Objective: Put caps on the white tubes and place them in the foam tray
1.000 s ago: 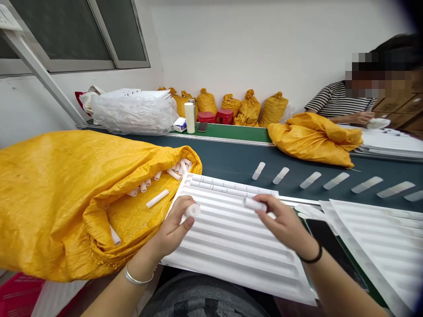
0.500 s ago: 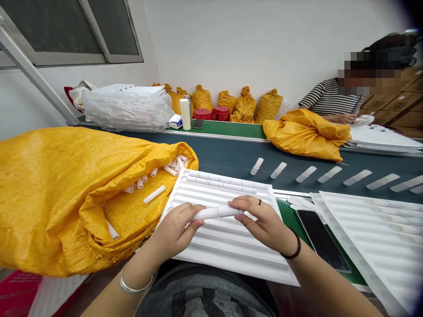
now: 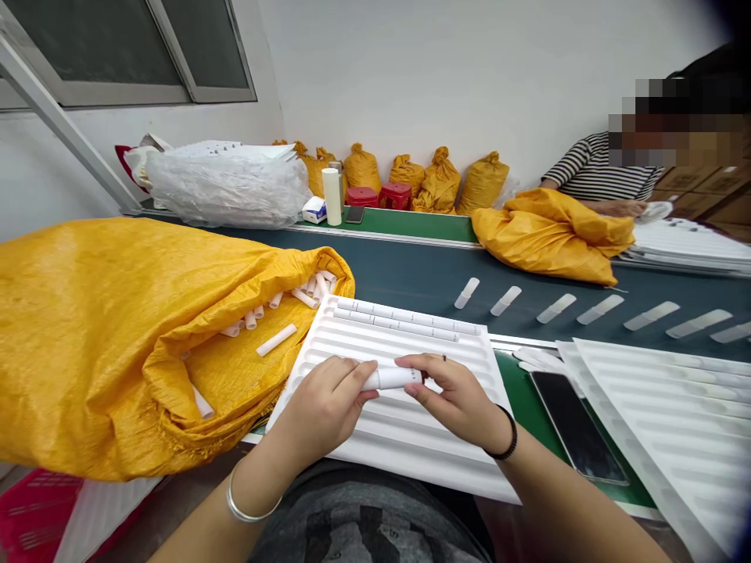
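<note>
A short white tube [image 3: 396, 379] with small dark print near its right end is held level between my two hands. My left hand [image 3: 328, 399] grips its left part, with the fingers covering that end. On the right end, the thumb and fingers of my right hand [image 3: 454, 391] are closed. Both hands are over a white ridged tray [image 3: 411, 434], whose far grooves hold printed white tubes [image 3: 404, 322] laid end to end. Left of the tray, an open yellow sack [image 3: 146, 289] spills plain white tubes, and one loose tube [image 3: 276, 340] lies on its flap.
White tubes [image 3: 556, 309] lie spaced along the dark conveyor belt [image 3: 404, 270]. To my right are a phone [image 3: 578, 426] and another ridged tray [image 3: 651, 414]. Across the belt, a person in a striped shirt [image 3: 627, 172] sits behind a yellow sack [image 3: 551, 234].
My hands have come closer together along the tube, and less of its left part shows. The tubes on the belt appear slightly further right, as the whole view has shifted a little.
</note>
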The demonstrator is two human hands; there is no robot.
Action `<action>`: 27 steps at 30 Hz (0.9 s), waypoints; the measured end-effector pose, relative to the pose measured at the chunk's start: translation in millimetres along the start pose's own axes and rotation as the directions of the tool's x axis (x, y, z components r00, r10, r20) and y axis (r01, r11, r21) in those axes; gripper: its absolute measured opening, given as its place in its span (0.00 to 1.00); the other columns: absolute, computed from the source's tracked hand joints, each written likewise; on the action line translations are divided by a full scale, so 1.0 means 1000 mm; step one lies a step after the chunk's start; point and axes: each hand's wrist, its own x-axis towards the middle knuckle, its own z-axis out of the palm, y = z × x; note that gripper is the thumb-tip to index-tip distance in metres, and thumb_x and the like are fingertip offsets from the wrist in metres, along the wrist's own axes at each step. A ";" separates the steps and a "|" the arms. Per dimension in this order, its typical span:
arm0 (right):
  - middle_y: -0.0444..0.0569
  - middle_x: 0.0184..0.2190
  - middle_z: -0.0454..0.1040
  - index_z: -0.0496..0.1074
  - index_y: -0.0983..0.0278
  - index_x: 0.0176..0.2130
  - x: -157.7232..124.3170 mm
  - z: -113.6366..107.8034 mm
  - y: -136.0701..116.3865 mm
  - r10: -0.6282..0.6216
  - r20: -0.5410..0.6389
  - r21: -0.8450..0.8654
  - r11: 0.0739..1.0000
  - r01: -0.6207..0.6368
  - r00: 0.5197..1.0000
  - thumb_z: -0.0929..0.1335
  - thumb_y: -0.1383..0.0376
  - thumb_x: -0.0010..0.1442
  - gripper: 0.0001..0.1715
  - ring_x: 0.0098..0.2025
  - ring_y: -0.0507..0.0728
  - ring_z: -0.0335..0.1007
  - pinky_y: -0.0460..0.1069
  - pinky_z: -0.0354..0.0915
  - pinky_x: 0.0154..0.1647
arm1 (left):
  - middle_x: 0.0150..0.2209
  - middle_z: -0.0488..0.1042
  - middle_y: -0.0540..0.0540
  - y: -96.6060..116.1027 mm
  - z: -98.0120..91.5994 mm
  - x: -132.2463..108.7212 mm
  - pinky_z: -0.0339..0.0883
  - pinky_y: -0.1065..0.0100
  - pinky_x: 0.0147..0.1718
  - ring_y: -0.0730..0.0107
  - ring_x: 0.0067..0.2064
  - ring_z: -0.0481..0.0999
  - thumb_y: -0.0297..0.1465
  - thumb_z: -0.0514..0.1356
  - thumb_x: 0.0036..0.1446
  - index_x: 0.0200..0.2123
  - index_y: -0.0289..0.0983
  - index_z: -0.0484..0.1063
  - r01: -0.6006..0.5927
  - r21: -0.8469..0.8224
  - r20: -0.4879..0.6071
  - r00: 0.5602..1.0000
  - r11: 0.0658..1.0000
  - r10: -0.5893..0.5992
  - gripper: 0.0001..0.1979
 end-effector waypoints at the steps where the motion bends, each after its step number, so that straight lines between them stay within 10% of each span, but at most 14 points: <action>1: 0.52 0.40 0.76 0.68 0.63 0.51 0.000 0.001 0.001 0.002 -0.015 0.006 1.000 -0.002 1.000 0.65 0.64 0.63 0.16 0.38 0.55 0.73 0.49 0.69 0.38 | 0.38 0.72 0.40 0.001 0.000 0.001 0.68 0.60 0.38 0.61 0.39 0.70 0.26 0.55 0.60 0.54 0.32 0.62 -0.010 0.023 -0.009 1.000 1.000 0.010 0.18; 7: 0.51 0.40 0.75 0.67 0.62 0.51 -0.005 0.006 0.001 -0.052 -0.047 0.045 0.998 0.054 0.998 0.64 0.64 0.63 0.16 0.39 0.54 0.72 0.48 0.68 0.41 | 0.35 0.72 0.40 0.009 0.007 0.002 0.69 0.61 0.36 0.62 0.37 0.70 0.24 0.54 0.61 0.54 0.29 0.61 -0.018 0.040 -0.013 1.000 0.999 0.018 0.17; 10: 0.52 0.40 0.75 0.68 0.63 0.50 -0.003 0.012 0.009 -0.047 0.121 -0.065 0.996 0.055 0.992 0.67 0.64 0.61 0.17 0.39 0.55 0.72 0.49 0.67 0.41 | 0.36 0.73 0.41 0.006 0.017 -0.003 0.70 0.61 0.36 0.62 0.37 0.71 0.26 0.54 0.61 0.56 0.31 0.59 -0.013 0.032 0.073 0.997 0.999 0.011 0.20; 13: 0.52 0.37 0.74 0.73 0.64 0.41 0.014 0.009 0.034 0.133 0.253 -0.360 0.932 -0.035 0.958 0.72 0.64 0.54 0.13 0.40 0.59 0.70 0.51 0.65 0.42 | 0.43 0.73 0.38 -0.020 0.023 -0.008 0.70 0.57 0.42 0.58 0.43 0.72 0.32 0.56 0.61 0.60 0.32 0.55 0.061 0.077 0.151 0.986 0.995 -0.072 0.26; 15: 0.52 0.38 0.74 0.74 0.64 0.38 0.034 -0.004 0.064 0.338 0.127 -0.516 0.826 -0.229 0.932 0.71 0.63 0.54 0.10 0.43 0.60 0.69 0.51 0.64 0.45 | 0.49 0.71 0.34 -0.053 0.019 -0.012 0.66 0.53 0.49 0.53 0.51 0.70 0.35 0.55 0.61 0.60 0.31 0.56 0.211 0.167 0.126 0.964 0.963 -0.233 0.27; 18: 0.56 0.40 0.73 0.70 0.68 0.45 0.066 -0.034 0.121 0.509 -0.109 -0.553 0.682 -0.478 0.854 0.63 0.63 0.62 0.14 0.44 0.60 0.68 0.52 0.63 0.45 | 0.54 0.68 0.33 -0.114 0.010 -0.022 0.58 0.54 0.56 0.53 0.58 0.64 0.33 0.50 0.62 0.57 0.30 0.62 0.581 0.365 0.021 0.776 0.728 -0.630 0.22; 21: 0.56 0.39 0.73 0.69 0.70 0.46 0.086 -0.055 0.172 0.641 -0.189 -0.536 0.567 -0.625 0.744 0.62 0.63 0.64 0.15 0.41 0.58 0.70 0.52 0.65 0.43 | 0.50 0.69 0.28 -0.161 0.009 -0.033 0.62 0.49 0.50 0.44 0.53 0.68 0.33 0.51 0.58 0.51 0.26 0.67 0.716 0.409 -0.027 0.630 0.566 -0.776 0.22; 27: 0.51 0.42 0.72 0.69 0.68 0.45 0.079 -0.059 0.208 0.779 -0.169 -0.525 0.448 -0.724 0.604 0.65 0.56 0.63 0.19 0.40 0.55 0.71 0.53 0.69 0.41 | 0.38 0.74 0.31 -0.179 0.021 -0.041 0.66 0.50 0.41 0.44 0.42 0.74 0.31 0.56 0.50 0.42 0.30 0.74 0.769 0.349 -0.008 0.573 0.535 -0.820 0.17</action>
